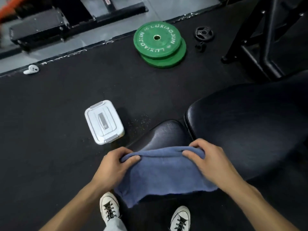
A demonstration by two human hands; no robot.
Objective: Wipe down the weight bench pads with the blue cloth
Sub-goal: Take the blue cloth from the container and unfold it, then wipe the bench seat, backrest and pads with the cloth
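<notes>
Both hands — left hand [110, 165], right hand [210, 161] — pinch the top edge of the blue terry cloth [164, 174], fingers curled round it, draped over the near end of the small black vinyl seat pad [164, 134]. Best to keep the cloth flat, press evenly, stroke lengthwise toward the larger black vinyl back pad [246, 124] beyond the seat pad. Green rubber weight plate [157, 40] beyond the seat pad reads "LUXIAOJUN".

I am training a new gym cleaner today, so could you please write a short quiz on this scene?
1. True or false: both hands grip the blue cloth.
2. Which lies nearer the white lidded box: A, the small seat pad, or B, the green weight plates?
3. What colour are the person's shoes?

Key:
1. True: the left hand and the right hand hold its upper edge.
2. A.
3. White, with dark laces.
</notes>
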